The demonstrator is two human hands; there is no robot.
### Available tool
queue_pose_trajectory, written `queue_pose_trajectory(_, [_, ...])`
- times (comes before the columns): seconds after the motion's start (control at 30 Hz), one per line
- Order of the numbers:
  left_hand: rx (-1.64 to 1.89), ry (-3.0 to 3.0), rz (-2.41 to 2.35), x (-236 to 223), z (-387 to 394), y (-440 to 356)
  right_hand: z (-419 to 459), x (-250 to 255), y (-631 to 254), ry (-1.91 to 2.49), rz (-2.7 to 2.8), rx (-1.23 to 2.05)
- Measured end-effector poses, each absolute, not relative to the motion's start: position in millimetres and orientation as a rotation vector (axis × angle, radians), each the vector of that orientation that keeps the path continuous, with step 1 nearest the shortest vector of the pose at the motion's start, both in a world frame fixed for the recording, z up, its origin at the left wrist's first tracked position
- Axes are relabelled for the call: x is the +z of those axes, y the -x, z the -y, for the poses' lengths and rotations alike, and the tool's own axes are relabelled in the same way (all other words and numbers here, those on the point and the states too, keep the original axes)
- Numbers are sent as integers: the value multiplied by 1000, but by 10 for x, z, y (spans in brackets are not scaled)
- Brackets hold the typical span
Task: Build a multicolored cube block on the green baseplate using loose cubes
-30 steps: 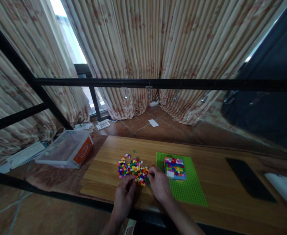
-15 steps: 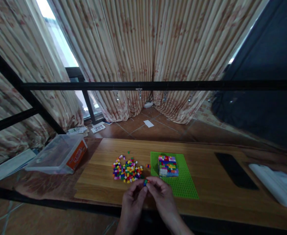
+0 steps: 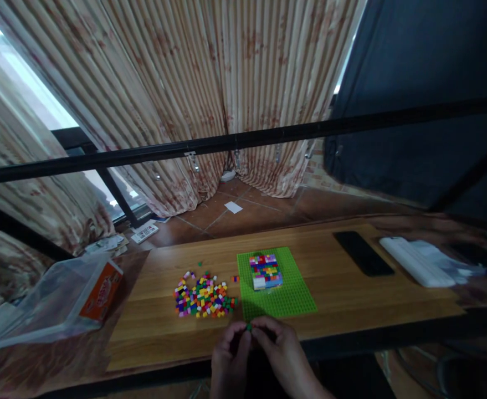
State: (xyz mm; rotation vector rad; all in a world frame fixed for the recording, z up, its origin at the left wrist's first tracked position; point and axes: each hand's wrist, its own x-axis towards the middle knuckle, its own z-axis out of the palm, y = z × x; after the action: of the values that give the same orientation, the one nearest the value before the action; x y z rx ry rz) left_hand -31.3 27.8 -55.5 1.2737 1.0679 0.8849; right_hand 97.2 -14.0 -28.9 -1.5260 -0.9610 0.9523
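Closest to me, the left hand [image 3: 231, 349] and the right hand [image 3: 282, 344] meet at the table's near edge, fingertips pinching a small green piece [image 3: 249, 327] between them (so tiny I can't tell whether it is one brick or several). I'd judge the step to be fitting or adjusting small bricks by hand; the next move would call for a steady pinch and careful lining-up of studs. Just beyond, to the left, lies the loose brick pile [image 3: 201, 297]; to the right is the green baseplate [image 3: 299, 293], bearing a multicoloured brick block [image 3: 266, 271]. Between pile and block, a small orange-and-blue piece [image 3: 235, 279] lies by the plate's left edge. Farthest off hang striped curtains [image 3: 177, 94].
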Motion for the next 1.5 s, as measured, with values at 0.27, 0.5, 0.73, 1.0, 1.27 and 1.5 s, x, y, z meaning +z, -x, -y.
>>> queue_pose_trajectory(0.27, [865, -1128, -1090, -398, -317, 129, 191, -330, -1042, 1559, 1072, 811])
queue_pose_trajectory(0.5, [814, -1047, -1128, -435, -330, 79, 211, -356, -1127, 1575, 1168, 719])
queue_pose_trajectory(0.73, [853, -1251, -1226, -528, -352, 199, -71, -272, -1368, 1600, 1226, 428])
queue_pose_trajectory(1.0, [817, -1359, -1166, -593, -315, 255, -442, -238, -1489, 1771, 1388, 115])
queue_pose_trajectory(1.27, [720, -1392, -1151, -637, -348, 312, -490, -236, -1476, 1827, 1394, 81])
queue_pose_trajectory(1.5, [709, -1385, -1158, -595, -339, 309, -494, -255, -1464, 1831, 1391, 46])
